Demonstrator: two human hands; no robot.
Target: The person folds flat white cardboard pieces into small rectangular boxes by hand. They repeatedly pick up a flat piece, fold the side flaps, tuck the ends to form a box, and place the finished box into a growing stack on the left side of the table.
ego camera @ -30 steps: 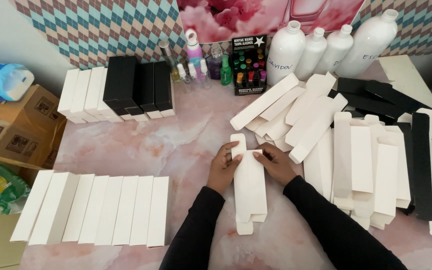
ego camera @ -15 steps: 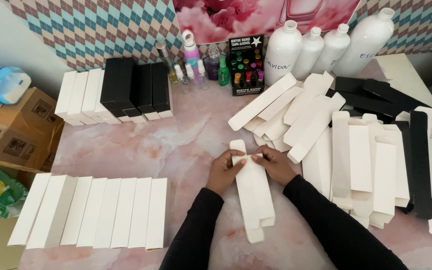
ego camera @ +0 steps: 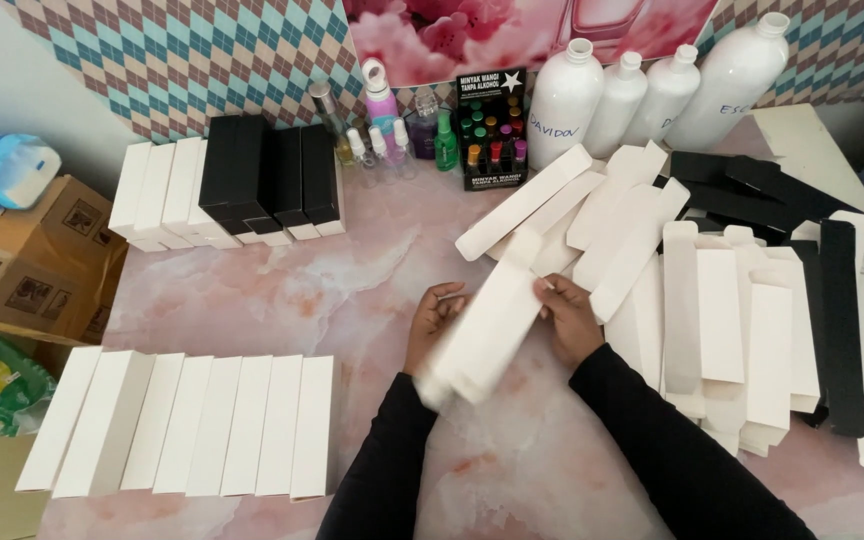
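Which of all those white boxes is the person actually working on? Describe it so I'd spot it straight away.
Start at the pink marble table and go to its middle, where two black-sleeved arms reach in. The long white box sits between the left hand and the right hand. Unlike the neat row of white boxes lying flat nearby, it is lifted, tilted and blurred.

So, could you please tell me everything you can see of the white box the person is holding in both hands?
The white box is a long, slim carton of plain, unprinted card, blurred by motion. It is folded into a rectangular tube and lies tilted, its far end pointing up and to the right, its near end low and to the left, just above the pink marbled table. The left hand grips its left side and the right hand its right side. Whether the end flaps are closed cannot be told.
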